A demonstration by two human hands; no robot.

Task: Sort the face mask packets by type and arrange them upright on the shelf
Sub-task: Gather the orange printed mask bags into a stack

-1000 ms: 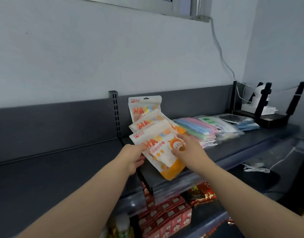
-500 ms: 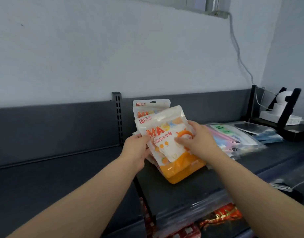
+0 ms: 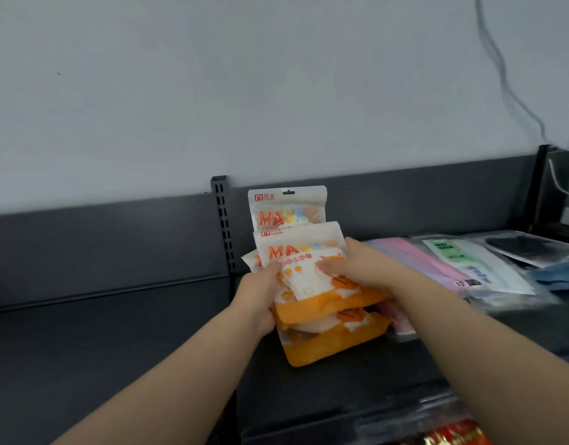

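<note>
Head view looks down on a dark shelf (image 3: 132,364), where both hands hold orange-and-white mask packets. The front packet (image 3: 304,252) is white at the top with "MA" in orange letters, small orange dots below and an orange band along the bottom; it leans back. The left hand (image 3: 260,293) grips its left edge, thumb on the face. The right hand (image 3: 366,268) clasps its right side, fingers curled over the print. A second packet (image 3: 334,345) of the same kind lies beneath and nearer, resting on the shelf. A third packet (image 3: 286,208) stands upright at the far back panel (image 3: 116,245), just right of a slotted post (image 3: 223,220). Clear packets (image 3: 453,268) lie flat to the right.
</note>
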